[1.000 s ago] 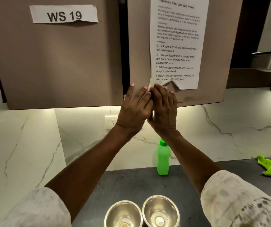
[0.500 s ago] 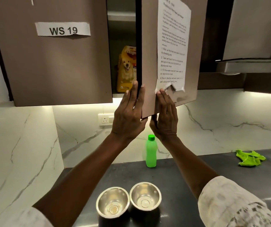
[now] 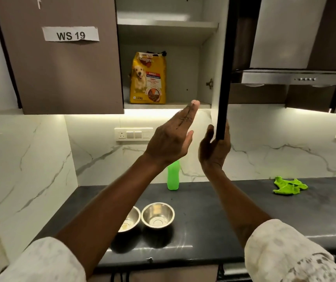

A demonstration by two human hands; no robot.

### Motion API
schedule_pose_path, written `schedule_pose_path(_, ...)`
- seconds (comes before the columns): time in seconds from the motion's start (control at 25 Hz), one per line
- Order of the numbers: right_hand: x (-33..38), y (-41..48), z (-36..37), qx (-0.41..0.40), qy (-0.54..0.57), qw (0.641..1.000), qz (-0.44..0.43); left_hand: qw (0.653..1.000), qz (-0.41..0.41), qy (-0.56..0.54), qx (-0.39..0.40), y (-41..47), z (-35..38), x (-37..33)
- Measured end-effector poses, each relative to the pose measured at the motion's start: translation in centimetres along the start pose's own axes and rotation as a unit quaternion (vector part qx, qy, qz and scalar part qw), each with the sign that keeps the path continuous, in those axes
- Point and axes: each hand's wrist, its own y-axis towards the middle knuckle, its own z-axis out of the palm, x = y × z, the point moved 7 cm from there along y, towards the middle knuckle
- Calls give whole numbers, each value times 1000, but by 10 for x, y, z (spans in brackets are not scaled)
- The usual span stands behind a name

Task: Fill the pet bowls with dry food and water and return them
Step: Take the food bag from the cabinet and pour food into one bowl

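Observation:
A yellow dog food bag (image 3: 148,78) stands upright on the lower shelf of the open wall cabinet. My right hand (image 3: 215,147) grips the bottom edge of the cabinet door (image 3: 223,78), which is swung out edge-on. My left hand (image 3: 171,137) is raised flat below the shelf, fingers together, holding nothing. Two steel bowls sit side by side on the dark counter (image 3: 264,210): the right bowl (image 3: 157,215) is fully visible, the left bowl (image 3: 129,219) is partly hidden by my left forearm. A green bottle (image 3: 173,178) stands behind them by the wall.
A green cloth (image 3: 289,186) lies on the counter to the right. A range hood (image 3: 293,77) hangs right of the open door. The closed left cabinet door (image 3: 61,68) carries a "WS 19" label. A socket plate (image 3: 133,134) is on the marble backsplash.
The cabinet door has swung from shut to fully open, revealing the food bag. My left hand has come off the door; my right hand stays on its bottom edge.

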Motion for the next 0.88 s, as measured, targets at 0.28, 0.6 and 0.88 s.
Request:
schedule_pose_path(0.28,-19,10,-32,42,-151,977,142,993,-99,40,54,-21,-1,17)
schedule_pose_path(0.6,14,3,66,174,-102,979,-40,983,-160,54,72,-40,10,82)
schedule_pose_path(0.88,-5,29,163,214,-97,970,-53,970,-229,43,76,-27,54,201)
